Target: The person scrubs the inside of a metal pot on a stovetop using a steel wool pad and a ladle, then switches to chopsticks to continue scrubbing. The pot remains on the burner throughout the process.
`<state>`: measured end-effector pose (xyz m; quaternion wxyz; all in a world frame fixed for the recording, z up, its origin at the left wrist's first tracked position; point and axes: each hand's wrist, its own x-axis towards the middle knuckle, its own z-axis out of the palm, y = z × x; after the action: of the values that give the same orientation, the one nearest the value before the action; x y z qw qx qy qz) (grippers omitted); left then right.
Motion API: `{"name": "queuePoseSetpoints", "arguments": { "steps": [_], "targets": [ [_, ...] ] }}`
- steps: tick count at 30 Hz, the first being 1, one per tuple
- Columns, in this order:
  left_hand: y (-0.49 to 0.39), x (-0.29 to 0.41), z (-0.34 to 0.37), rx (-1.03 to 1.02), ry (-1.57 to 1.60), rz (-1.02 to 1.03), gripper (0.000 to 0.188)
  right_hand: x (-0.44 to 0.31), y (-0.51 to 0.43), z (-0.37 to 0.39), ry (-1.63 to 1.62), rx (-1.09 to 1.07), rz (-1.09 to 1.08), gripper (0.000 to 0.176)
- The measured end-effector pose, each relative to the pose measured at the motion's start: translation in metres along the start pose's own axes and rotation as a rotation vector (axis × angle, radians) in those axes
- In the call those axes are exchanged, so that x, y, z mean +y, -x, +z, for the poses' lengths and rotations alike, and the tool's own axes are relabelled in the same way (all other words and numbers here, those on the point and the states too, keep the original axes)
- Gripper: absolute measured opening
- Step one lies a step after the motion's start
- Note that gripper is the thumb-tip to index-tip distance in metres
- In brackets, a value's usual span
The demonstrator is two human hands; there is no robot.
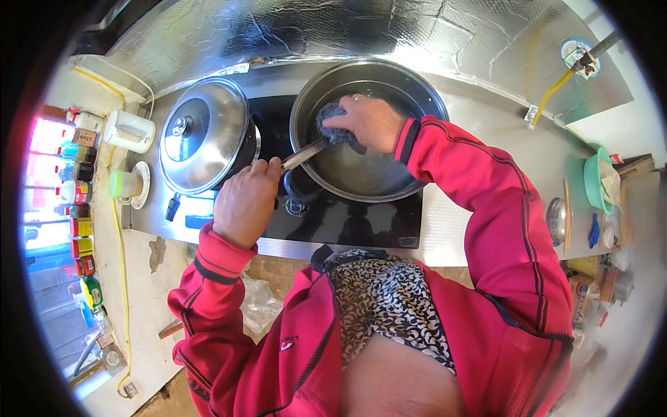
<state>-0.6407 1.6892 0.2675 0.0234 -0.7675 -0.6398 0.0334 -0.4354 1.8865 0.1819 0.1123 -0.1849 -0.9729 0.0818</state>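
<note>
My left hand [249, 202] grips the handle [304, 155] of a utensil whose head reaches over the large metal pan [372, 196]. In my right hand [371, 121] is a dark grey scouring pad [333, 125], which lies against the far part of that utensil, over the pan. My right hand hides most of the utensil's head, so its kind cannot be told. The pan holds some liquid and stands on a black glass cooktop [365, 224]. Left of it stands a dark pot under a domed metal lid [213, 140] with a glass centre and a knob.
A white kettle [130, 131] and a green-lidded jar [124, 184] stand at the left, near a row of bottles [78, 192] by the window. Foil covers the back wall [323, 31]. At the right are a green basin [595, 180], a round metal container [556, 221] and a yellow hose [553, 94].
</note>
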Motion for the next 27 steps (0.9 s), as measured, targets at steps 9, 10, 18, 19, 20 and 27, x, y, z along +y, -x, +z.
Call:
{"name": "queuePoseSetpoints", "arguments": {
  "steps": [9, 10, 18, 19, 20, 27],
  "targets": [
    [0.014, 0.001, 0.004, 0.106, -0.112, 0.042, 0.042, 0.072, 0.005, 0.042, 0.137, -0.413, 0.183, 0.034],
    [0.017, -0.003, 0.004, 0.122, -0.091, 0.036, 0.043, 0.074, 0.005, 0.041, 0.173, -0.483, 0.148, 0.031],
    [0.023, -0.015, -0.002, 0.17, -0.062, 0.014, 0.043, 0.086, -0.001, 0.044, 0.126, -0.512, 0.209, 0.04],
    [0.025, -0.015, -0.001, 0.167, -0.059, 0.004, 0.042, 0.083, -0.004, 0.029, 0.067, -0.437, 0.232, 0.041],
    [0.026, -0.016, -0.001, 0.177, -0.06, 0.011, 0.042, 0.08, -0.007, 0.015, 0.01, -0.363, 0.26, 0.042],
    [0.021, -0.024, 0.001, 0.189, -0.062, 0.045, 0.047, -0.012, -0.003, -0.044, -0.129, 0.006, -0.045, 0.029]
  ]
}}
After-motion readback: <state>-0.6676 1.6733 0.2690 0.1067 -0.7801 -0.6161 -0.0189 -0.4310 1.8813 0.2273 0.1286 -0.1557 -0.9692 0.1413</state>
